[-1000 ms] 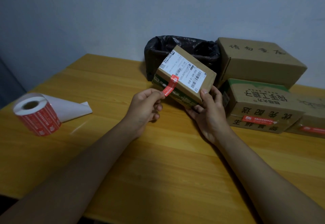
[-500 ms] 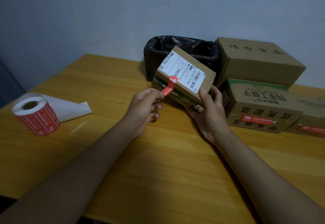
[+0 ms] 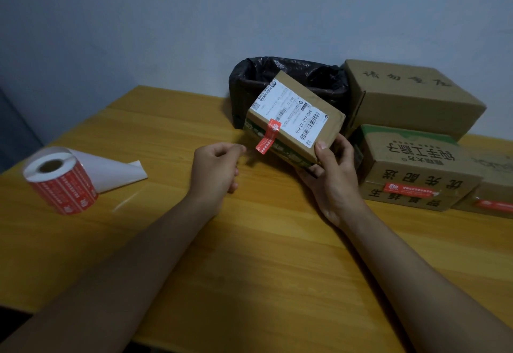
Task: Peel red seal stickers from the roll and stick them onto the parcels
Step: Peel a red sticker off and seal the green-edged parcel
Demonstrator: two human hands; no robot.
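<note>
Wooden table, dim wall behind. Right hand grips tilted parcel at its near corner. Red sticker half-stuck, tail hanging free. Left hand loosely curled, empty, beside it. Advice: press tail down over the edge, smoothing firmly.

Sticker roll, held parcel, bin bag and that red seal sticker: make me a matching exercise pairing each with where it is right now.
Things:
1. sticker roll
2. parcel with the white shipping label
3. black bin bag
4. red seal sticker

Places:
A. against the wall, behind the held parcel
B. stuck on the parcel's top, its lower end hanging free over the edge
C. tilted, gripped at its near corner by the right hand
D. on the wooden table, far left, backing paper trailing from it

Pairs: 1-D, 2-C, 3-A, 4-B
</note>
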